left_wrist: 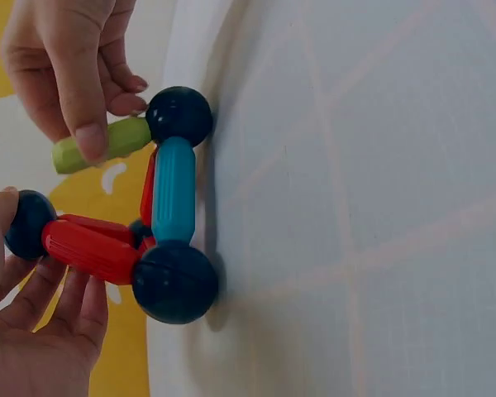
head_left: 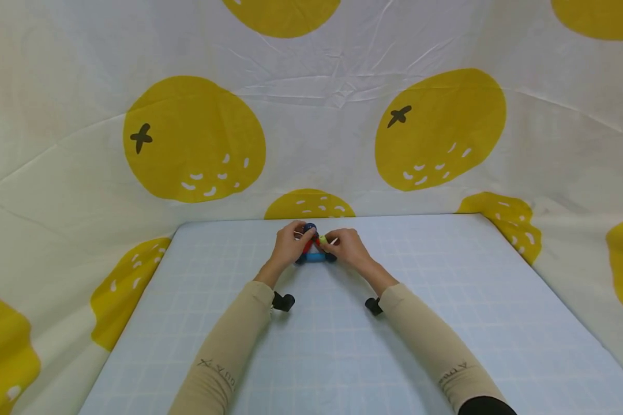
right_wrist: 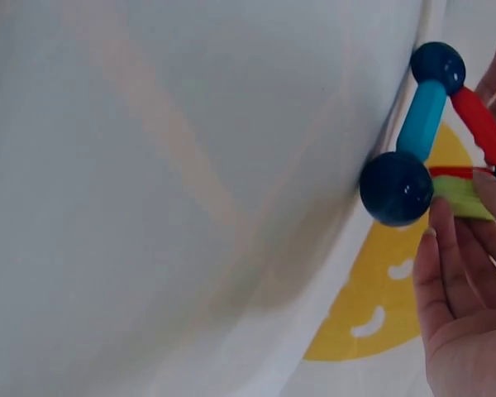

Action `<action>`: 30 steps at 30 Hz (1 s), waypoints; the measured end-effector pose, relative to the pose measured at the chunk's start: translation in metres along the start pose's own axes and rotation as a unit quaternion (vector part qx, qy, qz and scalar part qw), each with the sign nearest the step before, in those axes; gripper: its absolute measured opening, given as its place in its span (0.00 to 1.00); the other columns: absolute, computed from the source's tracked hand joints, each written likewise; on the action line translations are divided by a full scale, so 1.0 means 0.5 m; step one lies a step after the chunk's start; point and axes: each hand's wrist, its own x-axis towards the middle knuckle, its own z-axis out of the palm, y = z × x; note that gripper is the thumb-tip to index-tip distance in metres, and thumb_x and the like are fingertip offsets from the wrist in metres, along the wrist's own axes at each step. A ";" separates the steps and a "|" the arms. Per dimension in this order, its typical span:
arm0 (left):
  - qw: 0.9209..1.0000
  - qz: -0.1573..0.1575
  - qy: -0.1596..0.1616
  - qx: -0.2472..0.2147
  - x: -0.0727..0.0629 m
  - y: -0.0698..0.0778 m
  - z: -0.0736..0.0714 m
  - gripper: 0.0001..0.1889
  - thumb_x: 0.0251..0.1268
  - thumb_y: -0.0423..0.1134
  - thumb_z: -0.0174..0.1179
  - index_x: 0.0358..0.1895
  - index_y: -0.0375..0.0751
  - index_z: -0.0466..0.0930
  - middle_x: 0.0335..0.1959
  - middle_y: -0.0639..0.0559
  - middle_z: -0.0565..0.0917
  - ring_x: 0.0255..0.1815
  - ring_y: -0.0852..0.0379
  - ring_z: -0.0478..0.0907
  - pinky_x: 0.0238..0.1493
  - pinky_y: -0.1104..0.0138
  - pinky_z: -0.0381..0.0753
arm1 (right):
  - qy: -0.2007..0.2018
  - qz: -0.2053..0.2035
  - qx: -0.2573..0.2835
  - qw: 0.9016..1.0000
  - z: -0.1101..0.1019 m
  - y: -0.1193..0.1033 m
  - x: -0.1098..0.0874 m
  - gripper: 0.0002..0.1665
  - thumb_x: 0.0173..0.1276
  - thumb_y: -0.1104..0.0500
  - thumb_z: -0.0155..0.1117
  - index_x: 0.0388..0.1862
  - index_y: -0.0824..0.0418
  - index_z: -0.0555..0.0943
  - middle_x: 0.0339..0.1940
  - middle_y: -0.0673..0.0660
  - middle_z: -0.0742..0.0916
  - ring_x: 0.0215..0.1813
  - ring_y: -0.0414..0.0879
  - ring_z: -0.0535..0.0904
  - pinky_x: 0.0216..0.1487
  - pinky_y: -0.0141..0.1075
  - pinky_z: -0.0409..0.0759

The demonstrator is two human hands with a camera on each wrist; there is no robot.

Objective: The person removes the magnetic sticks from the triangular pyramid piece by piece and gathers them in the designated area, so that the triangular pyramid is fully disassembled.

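Note:
A small magnetic ball-and-stick frame stands at the far middle of the table. A light blue stick (left_wrist: pixel 174 190) joins two dark blue balls along its base, one ball (left_wrist: pixel 175 281) at the left and one (right_wrist: pixel 397 188) at the right. From the left ball a red stick (left_wrist: pixel 91 251) leads up to a top dark blue ball (left_wrist: pixel 31 225). My left hand (head_left: pixel 289 245) grips this top ball with thumb and fingers. My right hand (head_left: pixel 346 246) pinches a light green stick (left_wrist: pixel 107 145), whose end touches the right base ball. More red sticks behind are partly hidden.
The table (head_left: pixel 311 346) has a pale blue checked cover. Close behind the frame hangs a white cloth (head_left: pixel 316 138) with yellow fruit prints. Black wrist-camera mounts (head_left: pixel 283 301) stick out inward from both sleeves, low over the table.

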 end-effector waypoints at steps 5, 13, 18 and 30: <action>1.000 -0.026 0.013 -0.002 -0.005 -0.013 -0.017 0.24 0.78 0.49 0.58 0.66 0.35 0.75 0.53 0.39 0.82 0.54 0.44 0.80 0.59 0.55 0.80 | -0.004 0.012 0.018 1.000 -0.015 0.004 -0.012 0.11 0.68 0.60 0.73 0.46 0.65 0.89 0.42 0.58 0.91 0.39 0.48 0.86 0.41 0.38 0.85; 0.999 -0.043 -0.004 0.023 -0.029 -0.024 -0.051 0.19 0.82 0.46 0.52 0.67 0.41 0.74 0.45 0.40 0.82 0.49 0.44 0.81 0.53 0.54 0.81 | -0.019 0.043 0.043 0.998 -0.039 0.020 -0.030 0.13 0.68 0.59 0.72 0.48 0.65 0.88 0.44 0.59 0.90 0.42 0.51 0.87 0.43 0.40 0.86; 0.997 -0.056 -0.017 0.043 -0.042 -0.039 -0.073 0.21 0.82 0.46 0.50 0.67 0.38 0.73 0.48 0.39 0.82 0.51 0.44 0.82 0.55 0.54 0.81 | -0.019 0.066 0.057 0.996 -0.055 0.033 -0.038 0.12 0.67 0.59 0.73 0.46 0.65 0.88 0.42 0.59 0.90 0.43 0.51 0.87 0.46 0.42 0.85; 0.991 -0.068 -0.074 0.093 -0.076 -0.092 -0.105 0.22 0.81 0.47 0.51 0.62 0.31 0.77 0.56 0.37 0.83 0.58 0.41 0.78 0.61 0.50 0.77 | -0.073 0.108 0.132 0.983 -0.081 0.062 -0.052 0.15 0.70 0.59 0.71 0.49 0.67 0.86 0.43 0.60 0.90 0.43 0.49 0.87 0.48 0.41 0.86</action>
